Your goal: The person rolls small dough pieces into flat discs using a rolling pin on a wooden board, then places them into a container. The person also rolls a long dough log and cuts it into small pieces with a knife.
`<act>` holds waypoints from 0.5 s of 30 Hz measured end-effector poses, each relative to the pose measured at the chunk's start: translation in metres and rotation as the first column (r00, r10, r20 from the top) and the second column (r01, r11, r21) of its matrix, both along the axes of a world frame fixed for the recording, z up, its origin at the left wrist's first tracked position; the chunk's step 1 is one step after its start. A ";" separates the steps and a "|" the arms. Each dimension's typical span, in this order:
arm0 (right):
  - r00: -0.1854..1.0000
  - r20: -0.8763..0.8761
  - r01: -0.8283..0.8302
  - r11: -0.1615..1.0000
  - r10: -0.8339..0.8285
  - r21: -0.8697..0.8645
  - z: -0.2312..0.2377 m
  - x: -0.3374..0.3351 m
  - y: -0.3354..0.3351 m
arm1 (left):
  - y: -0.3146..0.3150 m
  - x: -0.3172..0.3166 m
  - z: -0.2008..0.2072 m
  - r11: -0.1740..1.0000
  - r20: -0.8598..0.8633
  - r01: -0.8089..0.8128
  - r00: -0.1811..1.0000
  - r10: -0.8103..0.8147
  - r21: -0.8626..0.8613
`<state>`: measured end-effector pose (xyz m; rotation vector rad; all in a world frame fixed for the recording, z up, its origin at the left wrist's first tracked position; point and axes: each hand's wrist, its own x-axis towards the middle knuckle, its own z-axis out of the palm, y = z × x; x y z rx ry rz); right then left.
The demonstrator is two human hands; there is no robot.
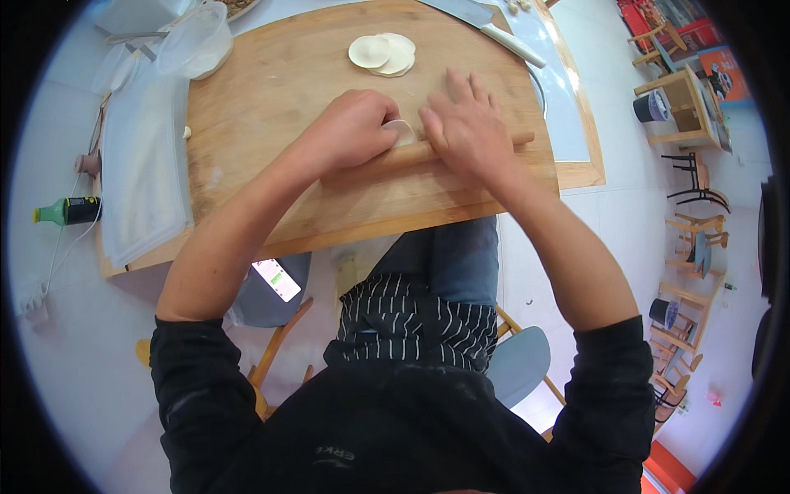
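On a wooden board (263,90), my left hand (352,128) is closed, pinching the edge of a small round dough wrapper (401,130). Part of the wrapper is hidden by the fingers. A wooden rolling pin (395,161) lies across the board just on the near side of the wrapper, its right end sticking out past my right hand (472,132). That hand rests on the pin with its fingers stretched forward and apart, slightly blurred. Beyond both hands, several flat round wrappers (385,53) overlap in a small pile.
A cleaver (502,39) lies at the board's far right corner. Clear plastic containers (197,45) and a plastic sheet (144,173) are at the left, with a green bottle (70,211) beyond. A lit phone (276,280) lies on a chair below the board's near edge.
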<state>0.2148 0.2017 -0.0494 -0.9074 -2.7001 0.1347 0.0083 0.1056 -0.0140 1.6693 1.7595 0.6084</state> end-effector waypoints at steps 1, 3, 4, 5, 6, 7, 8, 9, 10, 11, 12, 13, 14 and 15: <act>0.998 0.047 0.042 0.998 -0.039 -0.055 -0.002 -0.009 0.007 | 0.002 -0.002 0.002 1.000 -0.001 -0.011 1.000 0.011 -0.030; 0.997 0.008 0.081 0.996 -0.080 -0.049 -0.004 -0.027 0.022 | 0.012 -0.006 0.008 0.995 -0.006 -0.001 1.000 0.000 -0.100; 0.996 -0.002 0.092 0.995 -0.092 -0.044 -0.003 -0.035 0.028 | 0.017 -0.009 0.011 0.989 -0.013 0.013 1.000 -0.015 -0.149; 0.994 -0.020 0.103 0.994 -0.103 -0.024 -0.003 -0.037 0.029 | 0.019 -0.010 0.012 0.981 -0.015 0.022 1.000 -0.026 -0.192; 0.993 -0.049 0.107 0.994 -0.108 -0.008 -0.001 -0.036 0.025 | 0.020 -0.010 0.013 0.982 -0.012 0.046 0.999 -0.049 -0.184; 0.996 -0.039 0.082 0.997 -0.082 -0.009 0.001 -0.031 0.019 | 0.020 -0.010 0.013 0.983 -0.004 0.069 0.998 -0.070 -0.171; 0.998 -0.036 0.049 0.999 -0.050 -0.015 0.004 -0.021 0.010 | 0.018 -0.008 0.013 0.983 0.007 0.092 0.996 -0.092 -0.160; 0.999 -0.016 0.030 0.999 -0.030 -0.027 0.006 -0.009 -0.001 | 0.016 -0.006 0.011 0.991 -0.012 0.104 0.994 -0.105 -0.080; 1.000 -0.025 0.010 1.000 -0.010 -0.021 0.009 0.010 -0.018 | 0.011 -0.003 0.009 0.993 -0.027 0.117 0.993 -0.117 0.000; 1.000 -0.019 0.003 1.000 -0.003 -0.026 0.012 0.031 -0.041 | 0.007 -0.001 0.007 0.991 -0.048 0.121 0.992 -0.119 0.052; 1.000 0.007 0.009 0.999 -0.009 -0.051 0.014 0.044 -0.057 | 0.003 0.001 0.005 0.995 0.012 0.065 0.998 -0.066 0.077; 1.000 -0.021 -0.013 1.000 0.013 -0.027 0.015 0.052 -0.064 | 0.000 0.002 0.004 0.998 0.066 0.001 0.998 -0.005 0.067; 1.000 -0.018 -0.014 0.999 0.013 -0.031 0.017 0.057 -0.069 | -0.002 0.004 0.003 0.996 0.117 -0.070 0.991 0.064 0.047; 0.999 0.048 0.020 0.997 -0.016 -0.071 0.017 0.059 -0.070 | -0.003 0.005 0.002 0.998 0.110 -0.048 0.993 0.044 0.037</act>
